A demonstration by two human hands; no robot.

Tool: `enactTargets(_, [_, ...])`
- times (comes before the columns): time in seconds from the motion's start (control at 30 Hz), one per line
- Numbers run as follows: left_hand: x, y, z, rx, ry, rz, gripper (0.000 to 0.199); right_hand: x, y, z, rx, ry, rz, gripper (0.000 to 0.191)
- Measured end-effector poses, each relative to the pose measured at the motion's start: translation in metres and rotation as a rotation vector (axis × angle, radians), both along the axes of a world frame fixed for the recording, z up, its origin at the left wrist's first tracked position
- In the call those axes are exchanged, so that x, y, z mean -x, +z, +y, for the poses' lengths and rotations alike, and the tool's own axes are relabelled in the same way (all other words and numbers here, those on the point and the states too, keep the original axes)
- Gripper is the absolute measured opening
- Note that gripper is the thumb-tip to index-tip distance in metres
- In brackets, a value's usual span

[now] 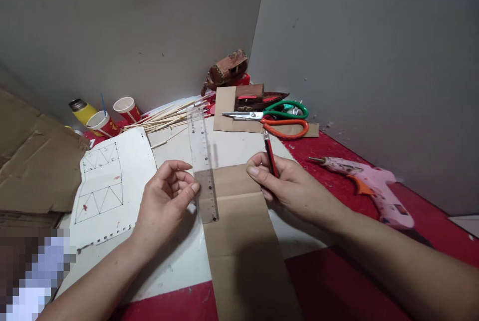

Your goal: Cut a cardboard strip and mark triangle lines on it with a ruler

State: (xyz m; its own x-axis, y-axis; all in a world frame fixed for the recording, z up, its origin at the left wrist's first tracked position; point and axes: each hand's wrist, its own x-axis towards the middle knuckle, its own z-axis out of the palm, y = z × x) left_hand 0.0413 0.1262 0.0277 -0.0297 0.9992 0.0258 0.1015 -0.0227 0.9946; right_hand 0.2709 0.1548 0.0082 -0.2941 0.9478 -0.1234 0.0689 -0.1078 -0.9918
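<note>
My left hand (168,196) is closed, its fingers curled and its thumb tip on the left edge of a clear plastic ruler (204,161). The ruler's lower part overlaps the left edge of a creased strip of brown cardboard (239,226), which runs toward me. At the strip's far right corner, my right hand (279,176) has its thumb on the cardboard. A red and black pencil (270,154) is tucked between that hand's fingers, its silver end pointing up. The undersides of both hands' grips are hidden.
Scissors (277,116) with green and orange handles lie beyond on cardboard. A pink glue gun (374,188) rests at right. To the left are a paper with truss drawings (101,178), wooden sticks (164,119), paper cups (127,108) and a yellow bottle (85,114).
</note>
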Motion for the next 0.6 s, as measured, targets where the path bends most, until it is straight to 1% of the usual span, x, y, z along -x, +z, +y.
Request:
enactTargets(0.1, [0.001,-0.005,0.002,0.024,-0.004,-0.006,0.028,0.001,-0.006,0.002,0.014,0.006,0.010,0.039])
enactTargets(0.27, [0.003,-0.018,0.008,0.097,-0.018,-0.003,0.027,0.004,-0.019,0.009,0.090,0.008,0.075,0.037])
enactTargets(0.33, [0.003,-0.020,0.009,0.102,-0.024,-0.001,0.027,0.004,-0.022,0.011,0.107,0.017,0.082,0.035])
enactTargets(0.47, [0.002,-0.015,0.007,0.058,-0.017,-0.019,0.028,0.002,-0.023,0.011,0.111,0.017,0.107,0.033])
enactTargets(0.6, [-0.001,-0.007,0.005,0.014,-0.005,-0.061,0.031,0.000,-0.018,0.009,0.072,0.018,0.121,0.033])
